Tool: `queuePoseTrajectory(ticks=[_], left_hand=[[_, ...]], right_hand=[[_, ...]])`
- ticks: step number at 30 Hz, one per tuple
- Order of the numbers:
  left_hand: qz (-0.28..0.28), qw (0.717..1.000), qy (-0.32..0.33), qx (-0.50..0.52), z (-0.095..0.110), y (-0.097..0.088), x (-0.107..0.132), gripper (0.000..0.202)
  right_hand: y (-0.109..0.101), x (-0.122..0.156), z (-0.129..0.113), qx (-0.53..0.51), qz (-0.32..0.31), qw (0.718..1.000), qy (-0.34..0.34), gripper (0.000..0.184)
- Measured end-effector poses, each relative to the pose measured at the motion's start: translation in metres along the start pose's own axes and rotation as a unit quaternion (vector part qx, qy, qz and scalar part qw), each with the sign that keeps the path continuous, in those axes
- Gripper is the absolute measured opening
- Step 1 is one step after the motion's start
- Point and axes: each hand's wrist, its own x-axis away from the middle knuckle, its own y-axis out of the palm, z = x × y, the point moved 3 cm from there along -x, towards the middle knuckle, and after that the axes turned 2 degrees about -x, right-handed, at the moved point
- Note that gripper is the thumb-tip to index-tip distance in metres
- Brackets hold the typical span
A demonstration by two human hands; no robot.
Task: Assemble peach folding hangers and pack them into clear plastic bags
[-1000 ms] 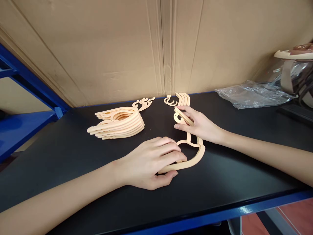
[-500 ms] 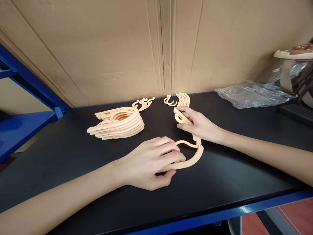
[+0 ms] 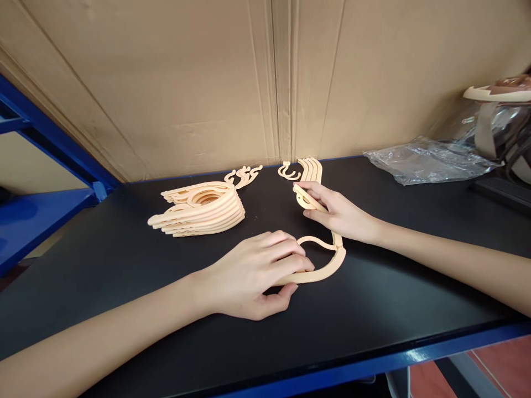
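Note:
A peach plastic hanger (image 3: pixel 329 265) lies across the middle of the black shelf (image 3: pixel 124 265), held at both ends. My left hand (image 3: pixel 253 273) is closed over its near arm, fingers on top and thumb underneath. My right hand (image 3: pixel 340 213) grips its far arm, fingers wrapped round it. Just beyond my right hand lie a few more hangers (image 3: pixel 312 167) with their small hooks (image 3: pixel 287 171) beside them.
A stack of several peach hangers (image 3: pixel 201 209) sits at the back left of the shelf. Crumpled clear plastic wrap (image 3: pixel 431 160) lies at the back right, with bagged items behind it. A cardboard wall (image 3: pixel 265 77) closes the back. The blue shelf edge (image 3: pixel 415 354) runs along the front.
Both hands have lifted and shifted the held hanger slightly away from me; my right hand slid a little further back toward the spare hangers.

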Motion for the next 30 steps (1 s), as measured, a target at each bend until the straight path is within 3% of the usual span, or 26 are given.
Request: queuePoseTrajectory(ticks=[13,21,30], left_hand=[[0.014,0.997,-0.073,-0.026,-0.008,0.003,0.003,0.026],[0.058,0.988,-0.127,-0.067,-0.013,0.002,0.003,0.036],[0.057,0.983,-0.158,-0.072,-0.015,0.001,0.003,0.04]], right_hand=[[0.004,0.002,-0.004,0.023,-0.044,0.999,-0.016,0.05],[0.005,0.003,-0.011,0.112,-0.048,0.989,-0.085,0.041],[0.007,0.005,-0.013,0.105,-0.074,0.984,-0.127,0.024]])
